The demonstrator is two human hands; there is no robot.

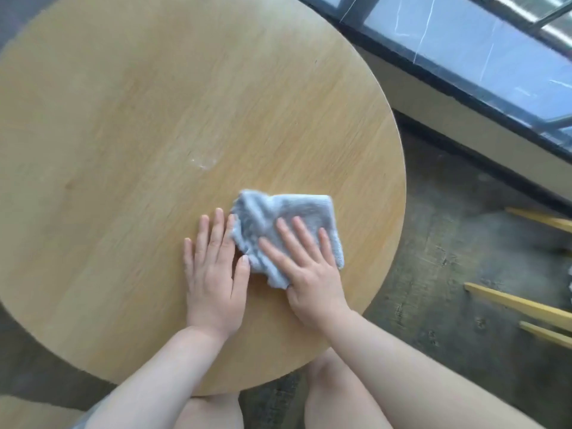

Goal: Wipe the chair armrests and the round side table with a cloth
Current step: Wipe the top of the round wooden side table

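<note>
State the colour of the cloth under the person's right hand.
The cloth is light grey-blue, seen best in the head view.

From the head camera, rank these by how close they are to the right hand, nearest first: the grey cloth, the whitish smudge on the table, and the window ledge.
Measured from the right hand:
1. Grey cloth: directly under the flat fingers, touching.
2. Whitish smudge: on the round table, up and to the left of the hand.
3. Window ledge: off the table, at the upper right.
</note>
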